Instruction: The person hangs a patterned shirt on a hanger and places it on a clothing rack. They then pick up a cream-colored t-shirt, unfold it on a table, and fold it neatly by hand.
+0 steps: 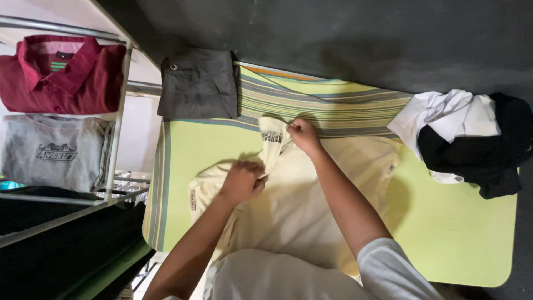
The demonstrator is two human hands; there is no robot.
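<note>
Fingers of both hands hidden, curled into cream shirt (pixel 300 205) fold.

I see a soft, matt pale-yellow cloth shirt (pixel 311 200) on the smooth striped green cloth sheet (pixel 461 233); left of it, a glossy metal rack (pixel 119 111).

Lower part of the cream shirt (pixel 311 205) hidden behind the forearms and white sleeve (pixel 388 266). White garment (pixel 444 114) partly covered by the black one (pixel 483 150). Maroon shirt (pixel 61 75) cut off at left edge.
</note>
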